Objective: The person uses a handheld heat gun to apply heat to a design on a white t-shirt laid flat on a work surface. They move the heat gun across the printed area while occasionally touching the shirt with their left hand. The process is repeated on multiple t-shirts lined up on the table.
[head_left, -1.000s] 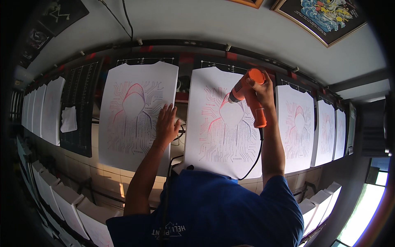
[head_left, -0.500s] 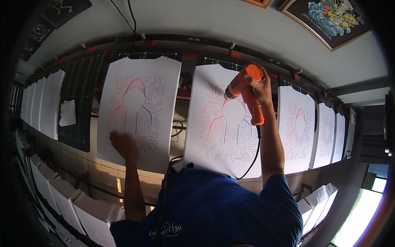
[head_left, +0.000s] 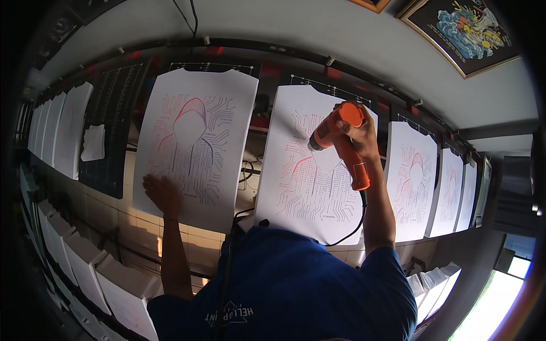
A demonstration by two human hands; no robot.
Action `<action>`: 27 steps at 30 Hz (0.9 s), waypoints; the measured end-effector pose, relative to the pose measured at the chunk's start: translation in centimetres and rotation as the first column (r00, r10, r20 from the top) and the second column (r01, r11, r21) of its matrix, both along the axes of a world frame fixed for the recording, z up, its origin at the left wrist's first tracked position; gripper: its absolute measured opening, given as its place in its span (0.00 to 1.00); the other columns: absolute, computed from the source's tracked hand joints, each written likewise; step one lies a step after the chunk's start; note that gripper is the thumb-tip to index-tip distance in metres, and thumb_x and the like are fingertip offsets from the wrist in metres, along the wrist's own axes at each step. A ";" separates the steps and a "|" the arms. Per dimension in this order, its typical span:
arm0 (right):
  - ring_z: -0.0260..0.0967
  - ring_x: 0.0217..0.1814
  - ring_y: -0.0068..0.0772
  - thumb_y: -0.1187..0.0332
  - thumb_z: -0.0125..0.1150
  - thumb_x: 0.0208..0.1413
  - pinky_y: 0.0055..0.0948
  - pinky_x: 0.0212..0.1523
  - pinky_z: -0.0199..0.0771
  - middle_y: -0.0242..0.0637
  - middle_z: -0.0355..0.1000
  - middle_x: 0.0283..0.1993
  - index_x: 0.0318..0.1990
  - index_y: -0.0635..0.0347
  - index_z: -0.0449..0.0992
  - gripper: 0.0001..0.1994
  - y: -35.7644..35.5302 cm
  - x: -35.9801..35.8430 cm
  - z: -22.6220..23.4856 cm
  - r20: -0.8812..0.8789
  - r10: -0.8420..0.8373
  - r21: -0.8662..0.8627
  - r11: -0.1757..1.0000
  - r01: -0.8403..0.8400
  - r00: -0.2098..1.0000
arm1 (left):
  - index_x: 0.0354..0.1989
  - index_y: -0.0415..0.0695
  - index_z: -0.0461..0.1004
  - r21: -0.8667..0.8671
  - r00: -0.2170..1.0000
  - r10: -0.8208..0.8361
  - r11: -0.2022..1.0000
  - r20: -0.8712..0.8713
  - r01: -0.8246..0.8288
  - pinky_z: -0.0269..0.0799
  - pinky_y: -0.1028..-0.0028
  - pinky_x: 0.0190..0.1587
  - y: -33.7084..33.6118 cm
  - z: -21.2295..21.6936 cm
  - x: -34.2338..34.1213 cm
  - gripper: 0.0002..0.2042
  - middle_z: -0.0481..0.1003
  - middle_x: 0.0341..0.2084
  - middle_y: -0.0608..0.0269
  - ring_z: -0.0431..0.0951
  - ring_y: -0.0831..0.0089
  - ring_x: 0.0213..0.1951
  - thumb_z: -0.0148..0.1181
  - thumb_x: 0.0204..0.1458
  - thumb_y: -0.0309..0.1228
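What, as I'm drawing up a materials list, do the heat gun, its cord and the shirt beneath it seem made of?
Heat gun: probably smooth hard plastic, judging by its moulded orange body; the darker nozzle may be metal.
Cord: likely rubber or plastic, black, bending in a smooth curve.
Shirt: seemingly cloth, matt white with printed lines; the fibre can't be told.

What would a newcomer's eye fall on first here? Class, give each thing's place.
Probably the bright orange gun-shaped tool, right of centre, gripped in the right hand above a white shirt with a printed hooded figure. Next, perhaps, the left hand, at the lower left of the matching shirt to the left, and the colourful framed picture at top right.
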State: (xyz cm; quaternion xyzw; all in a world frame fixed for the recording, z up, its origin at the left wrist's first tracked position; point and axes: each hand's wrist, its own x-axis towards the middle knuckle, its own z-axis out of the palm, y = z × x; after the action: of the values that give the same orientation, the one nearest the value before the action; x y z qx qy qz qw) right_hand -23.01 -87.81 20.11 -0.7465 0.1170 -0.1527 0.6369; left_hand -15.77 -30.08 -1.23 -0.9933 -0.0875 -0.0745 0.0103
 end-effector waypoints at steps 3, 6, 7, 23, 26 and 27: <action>0.75 0.49 0.32 0.56 0.82 0.42 0.33 0.55 0.75 0.40 0.76 0.46 0.52 0.66 0.73 0.33 0.3 -0.3 -0.1 0.028 0.009 -0.076 0.997 -0.007 1.000 | 0.74 0.28 0.46 -0.058 0.999 0.028 0.998 -0.042 -0.030 0.43 0.48 0.75 -0.7 0.4 0.2 0.33 0.49 0.74 0.35 0.47 0.41 0.76 0.37 0.71 0.44; 0.75 0.49 0.32 0.57 0.82 0.43 0.33 0.54 0.75 0.40 0.76 0.46 0.52 0.67 0.73 0.33 0.5 0.0 -0.3 0.040 0.052 -0.058 0.997 -0.050 0.998 | 0.74 0.28 0.46 0.054 0.995 -0.065 0.996 -0.075 0.069 0.42 0.48 0.76 -3.8 0.7 -1.5 0.33 0.48 0.74 0.35 0.47 0.41 0.76 0.36 0.71 0.44; 0.75 0.49 0.32 0.57 0.82 0.43 0.33 0.54 0.75 0.40 0.76 0.46 0.52 0.67 0.73 0.33 0.4 0.1 -0.4 0.019 0.031 -0.008 0.999 -0.031 0.999 | 0.74 0.29 0.46 0.006 0.988 -0.100 0.995 -0.116 0.102 0.41 0.48 0.76 -6.0 1.7 -2.1 0.33 0.47 0.74 0.35 0.46 0.40 0.76 0.40 0.70 0.42; 0.76 0.47 0.29 0.57 0.83 0.45 0.29 0.52 0.76 0.38 0.78 0.45 0.53 0.66 0.73 0.32 -3.0 4.6 -1.3 0.098 -0.135 -0.077 0.987 0.142 0.986 | 0.74 0.31 0.49 -0.186 0.828 -0.556 0.808 0.071 0.559 0.44 0.47 0.76 -14.9 3.0 8.4 0.34 0.50 0.74 0.40 0.47 0.42 0.76 0.46 0.68 0.43; 0.76 0.46 0.28 0.58 0.82 0.45 0.29 0.52 0.76 0.38 0.78 0.44 0.53 0.65 0.74 0.32 -2.1 5.2 -0.8 0.173 -0.169 -0.209 0.956 0.204 0.970 | 0.74 0.31 0.50 -0.152 0.821 -0.566 0.807 0.075 0.570 0.43 0.49 0.76 -16.9 2.4 11.3 0.33 0.50 0.74 0.41 0.47 0.45 0.76 0.45 0.69 0.43; 0.76 0.46 0.28 0.58 0.82 0.45 0.29 0.52 0.76 0.38 0.78 0.44 0.53 0.65 0.74 0.32 -2.3 5.3 -0.7 0.155 -0.153 -0.172 0.969 0.179 0.976 | 0.74 0.31 0.50 -0.131 0.818 -0.570 0.808 0.078 0.575 0.43 0.50 0.76 -17.6 2.0 11.7 0.33 0.50 0.74 0.41 0.47 0.45 0.76 0.45 0.69 0.44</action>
State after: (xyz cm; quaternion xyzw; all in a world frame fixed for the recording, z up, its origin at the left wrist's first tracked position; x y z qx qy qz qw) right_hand -17.69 -90.08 19.44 -0.7775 0.1195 -0.2681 0.5562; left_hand -4.03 -47.63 0.75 -0.9700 0.2101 -0.0847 -0.0880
